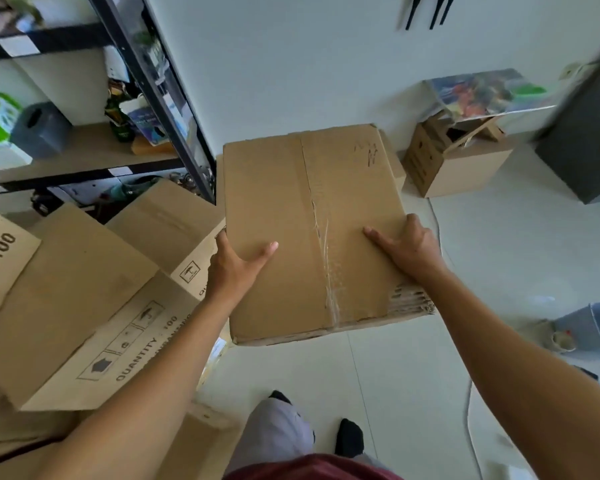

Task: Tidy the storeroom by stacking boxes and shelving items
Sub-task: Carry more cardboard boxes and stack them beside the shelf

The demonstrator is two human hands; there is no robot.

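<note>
Head view, and both arms are stretched forward. The left hand (234, 263) clamps the near left edge of the cardboard box (284, 202), thumb laid flat on top and fingers wrapped over the side. The right hand (411, 245) grips the right edge the same way, thumb pointing inward across the lid. The box is plain brown, with a taped seam (321, 237) down its middle, a pen scribble near the far right corner and a crushed near right corner showing corrugation. It sits mid-frame over the pale floor (499, 254), just right of the metal shelf rack (160, 98) and the printed cartons (84, 306); what lies beneath it is hidden. Its long axis runs away from the person toward the wall (291, 64), the top facing up.
</note>
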